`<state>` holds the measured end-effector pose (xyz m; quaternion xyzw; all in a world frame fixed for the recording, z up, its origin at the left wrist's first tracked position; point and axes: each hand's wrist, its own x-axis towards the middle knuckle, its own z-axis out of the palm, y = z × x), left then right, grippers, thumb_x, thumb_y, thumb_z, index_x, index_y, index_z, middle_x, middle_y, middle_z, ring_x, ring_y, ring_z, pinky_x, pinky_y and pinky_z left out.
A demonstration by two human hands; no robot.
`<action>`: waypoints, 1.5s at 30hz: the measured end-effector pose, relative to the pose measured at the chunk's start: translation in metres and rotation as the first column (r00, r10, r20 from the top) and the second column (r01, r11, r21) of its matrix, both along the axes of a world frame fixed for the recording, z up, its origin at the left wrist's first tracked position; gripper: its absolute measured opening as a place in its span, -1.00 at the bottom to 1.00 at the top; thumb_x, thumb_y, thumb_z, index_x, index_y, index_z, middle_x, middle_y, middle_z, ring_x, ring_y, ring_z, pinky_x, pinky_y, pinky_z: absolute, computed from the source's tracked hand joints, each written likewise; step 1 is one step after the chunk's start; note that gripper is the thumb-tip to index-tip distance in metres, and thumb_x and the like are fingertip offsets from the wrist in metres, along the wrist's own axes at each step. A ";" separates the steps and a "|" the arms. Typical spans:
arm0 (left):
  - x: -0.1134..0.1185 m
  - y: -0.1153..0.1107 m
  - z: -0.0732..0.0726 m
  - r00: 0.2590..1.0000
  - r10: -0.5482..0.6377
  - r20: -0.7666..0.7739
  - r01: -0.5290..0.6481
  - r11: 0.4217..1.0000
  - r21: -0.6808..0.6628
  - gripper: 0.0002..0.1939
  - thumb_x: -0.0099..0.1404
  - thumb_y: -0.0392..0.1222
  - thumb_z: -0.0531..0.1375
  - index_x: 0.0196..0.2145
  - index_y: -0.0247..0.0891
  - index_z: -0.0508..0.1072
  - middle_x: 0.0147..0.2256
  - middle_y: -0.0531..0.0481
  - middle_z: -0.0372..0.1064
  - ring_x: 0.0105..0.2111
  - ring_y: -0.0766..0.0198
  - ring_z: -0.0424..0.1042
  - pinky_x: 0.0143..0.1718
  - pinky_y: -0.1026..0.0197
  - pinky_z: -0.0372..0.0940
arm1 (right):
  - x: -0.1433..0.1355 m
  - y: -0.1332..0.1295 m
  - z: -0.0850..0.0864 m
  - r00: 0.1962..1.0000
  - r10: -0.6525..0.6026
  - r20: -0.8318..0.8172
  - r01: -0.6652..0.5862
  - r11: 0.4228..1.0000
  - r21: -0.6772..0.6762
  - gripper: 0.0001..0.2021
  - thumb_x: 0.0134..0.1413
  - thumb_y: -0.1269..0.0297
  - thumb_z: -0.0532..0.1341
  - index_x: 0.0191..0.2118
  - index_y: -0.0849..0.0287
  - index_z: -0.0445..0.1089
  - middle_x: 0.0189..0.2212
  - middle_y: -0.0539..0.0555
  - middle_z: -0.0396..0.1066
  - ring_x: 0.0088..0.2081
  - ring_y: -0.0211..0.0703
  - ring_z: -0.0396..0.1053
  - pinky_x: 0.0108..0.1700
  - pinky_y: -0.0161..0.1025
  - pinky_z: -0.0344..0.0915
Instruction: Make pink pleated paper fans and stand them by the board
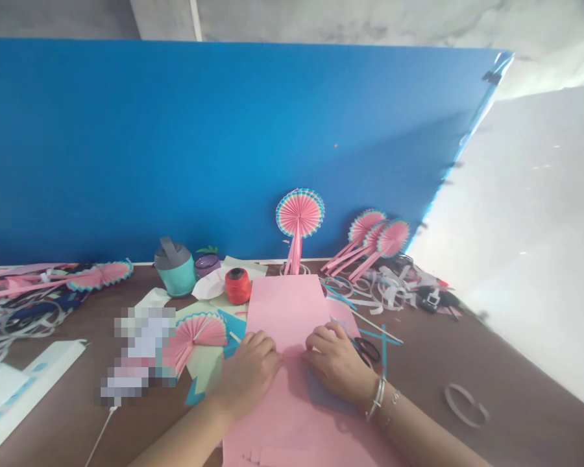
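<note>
In front of me a pink sheet of paper (288, 308) lies over more pink paper (272, 428) that reaches the near edge of the view. My left hand (254, 364) has its fingers curled and pressed on the sheet's near edge, at its left side. At the right side of that edge, my right hand (335, 357) grips the paper with thumb and bent fingers. A pair of scissors with dark handles (368, 350) lies just beyond my right hand. Left of my left hand sits a half-opened pink pleated fan (199, 332).
A finished pink round fan (300, 214) leans on the blue partition (199, 143), with several more fans (370, 240) to its right. Left stand a teal cup (175, 267) and a red spool (237, 286). A power strip (32, 395) and a white ring (466, 405) lie outward.
</note>
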<state>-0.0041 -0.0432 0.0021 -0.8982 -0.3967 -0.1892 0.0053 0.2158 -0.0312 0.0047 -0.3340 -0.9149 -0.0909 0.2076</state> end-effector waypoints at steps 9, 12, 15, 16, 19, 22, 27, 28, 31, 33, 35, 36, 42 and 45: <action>0.005 0.002 0.009 0.995 0.100 -0.019 -0.101 0.993 -0.058 -0.77 0.36 -0.34 0.04 -0.40 -0.22 0.44 -0.37 0.03 0.35 -0.27 0.20 0.25 -0.18 0.09 0.06 | -0.005 0.004 -0.004 0.988 -0.107 0.115 0.116 0.991 -0.069 -0.90 0.10 0.42 0.17 -0.43 0.20 0.34 -0.40 0.04 0.34 -0.29 -0.16 0.14 -0.17 -0.15 -0.05; 0.006 0.002 0.010 0.991 0.121 -0.060 -0.126 0.989 -0.076 -0.78 0.35 -0.38 0.03 -0.37 -0.23 0.43 -0.35 0.01 0.36 -0.27 0.19 0.25 -0.18 0.08 0.06 | -0.005 0.004 -0.004 0.987 -0.143 0.072 0.152 0.978 -0.145 -0.90 0.11 0.43 0.13 -0.41 0.20 0.33 -0.39 0.05 0.34 -0.29 -0.16 0.16 -0.22 -0.17 -0.05; 0.007 0.002 0.009 0.987 0.146 -0.060 -0.152 0.983 -0.102 -0.76 0.34 -0.40 0.00 -0.36 -0.24 0.43 -0.33 0.00 0.37 -0.25 0.18 0.26 -0.16 0.07 0.05 | -0.004 0.003 -0.005 0.981 -0.194 0.030 0.195 0.953 -0.231 -0.85 0.17 0.44 0.08 -0.40 0.20 0.33 -0.38 0.05 0.35 -0.28 -0.16 0.18 -0.25 -0.19 -0.05; 0.007 0.003 0.008 0.986 0.159 -0.044 -0.163 0.980 -0.116 -0.76 0.35 -0.39 -0.01 -0.36 -0.24 0.42 -0.33 0.00 0.37 -0.25 0.18 0.27 -0.16 0.08 0.05 | -0.004 0.003 -0.006 0.978 -0.208 0.016 0.205 0.943 -0.261 -0.84 0.18 0.44 0.07 -0.39 0.20 0.34 -0.38 0.05 0.35 -0.28 -0.16 0.19 -0.25 -0.20 -0.05; 0.008 0.005 0.005 0.977 0.211 0.036 -0.202 0.964 -0.171 -0.76 0.36 -0.35 -0.01 -0.38 -0.23 0.42 -0.35 0.02 0.39 -0.24 0.19 0.29 -0.17 0.09 0.04 | -0.003 0.005 -0.008 0.970 -0.238 -0.044 0.208 0.914 -0.347 -0.83 0.21 0.42 0.06 -0.37 0.19 0.35 -0.37 0.05 0.38 -0.27 -0.15 0.23 -0.24 -0.22 -0.04; 0.008 0.008 0.004 0.961 0.256 0.104 -0.228 0.947 -0.225 -0.78 0.34 -0.35 0.01 -0.38 -0.22 0.41 -0.35 0.04 0.41 -0.24 0.20 0.30 -0.18 0.11 0.04 | -0.002 0.009 -0.009 0.953 -0.282 -0.108 0.214 0.884 -0.417 -0.87 0.19 0.41 0.10 -0.34 0.18 0.37 -0.37 0.03 0.41 -0.26 -0.16 0.26 -0.22 -0.22 -0.03; 0.007 0.010 0.003 0.957 0.269 0.109 -0.243 0.948 -0.204 -0.81 0.32 -0.36 0.03 -0.38 -0.22 0.39 -0.36 0.03 0.39 -0.24 0.20 0.29 -0.20 0.11 0.04 | -0.001 0.012 -0.008 0.942 -0.326 -0.081 0.273 0.883 -0.382 -0.91 0.14 0.38 0.16 -0.38 0.18 0.37 -0.38 0.04 0.40 -0.26 -0.15 0.24 -0.21 -0.21 -0.03; 0.007 0.010 0.002 0.959 0.267 0.097 -0.247 0.952 -0.182 -0.82 0.32 -0.35 0.03 -0.38 -0.22 0.39 -0.35 0.02 0.38 -0.24 0.20 0.28 -0.20 0.10 0.05 | -0.002 0.011 -0.007 0.943 -0.326 -0.064 0.285 0.892 -0.351 -0.91 0.14 0.38 0.16 -0.38 0.18 0.37 -0.36 0.04 0.39 -0.24 -0.14 0.23 -0.20 -0.21 -0.03; 0.008 0.008 0.002 0.972 0.231 0.032 -0.229 0.971 -0.075 -0.83 0.34 -0.35 0.05 -0.33 -0.21 0.42 -0.31 0.01 0.34 -0.21 0.18 0.26 -0.18 0.09 0.07 | -0.005 0.007 -0.003 0.948 -0.319 0.014 0.313 0.920 -0.237 -0.91 0.14 0.40 0.16 -0.37 0.17 0.39 -0.31 0.06 0.37 -0.20 -0.13 0.20 -0.15 -0.17 -0.04; 0.010 0.005 0.003 0.981 0.188 -0.041 -0.188 0.982 0.005 -0.85 0.33 -0.36 0.08 -0.27 -0.19 0.43 -0.28 0.01 0.32 -0.19 0.17 0.24 -0.17 0.09 0.09 | -0.007 0.004 -0.002 0.957 -0.279 0.080 0.289 0.942 -0.171 -0.90 0.14 0.43 0.16 -0.36 0.16 0.40 -0.30 0.05 0.37 -0.21 -0.13 0.18 -0.14 -0.15 -0.05; 0.011 0.001 0.004 0.981 0.145 -0.127 -0.139 0.989 0.060 -0.86 0.30 -0.36 0.12 -0.24 -0.20 0.43 -0.26 0.00 0.31 -0.19 0.15 0.24 -0.18 0.09 0.13 | -0.009 0.002 -0.003 0.965 -0.219 0.144 0.238 0.963 -0.130 -0.90 0.13 0.44 0.16 -0.35 0.15 0.41 -0.33 0.06 0.37 -0.22 -0.12 0.18 -0.15 -0.15 -0.05; 0.012 -0.001 0.005 0.977 0.129 -0.169 -0.118 0.990 0.072 -0.87 0.29 -0.37 0.13 -0.24 -0.22 0.43 -0.25 -0.01 0.31 -0.19 0.15 0.25 -0.19 0.10 0.15 | -0.010 0.001 -0.004 0.966 -0.191 0.172 0.213 0.970 -0.119 -0.90 0.13 0.44 0.17 -0.35 0.16 0.41 -0.34 0.06 0.37 -0.24 -0.12 0.18 -0.17 -0.15 -0.04; 0.021 -0.015 0.005 0.906 0.146 -0.397 -0.124 0.989 0.081 -0.80 0.22 -0.45 0.14 -0.20 -0.31 0.43 -0.31 -0.06 0.33 -0.29 0.12 0.30 -0.34 0.11 0.24 | -0.019 -0.008 -0.008 0.949 -0.201 0.242 0.230 0.969 -0.095 -0.89 0.12 0.44 0.18 -0.42 0.21 0.40 -0.42 0.10 0.36 -0.33 -0.12 0.20 -0.29 -0.16 -0.02; 0.025 -0.021 0.003 0.870 0.201 -0.450 -0.153 0.978 0.141 -0.68 0.16 -0.52 0.15 -0.13 -0.33 0.42 -0.32 -0.08 0.35 -0.32 0.13 0.34 -0.37 0.13 0.27 | -0.025 -0.015 -0.007 0.928 -0.270 0.258 0.300 0.950 -0.086 -0.87 0.10 0.47 0.19 -0.44 0.22 0.42 -0.44 0.12 0.38 -0.33 -0.10 0.25 -0.29 -0.15 -0.01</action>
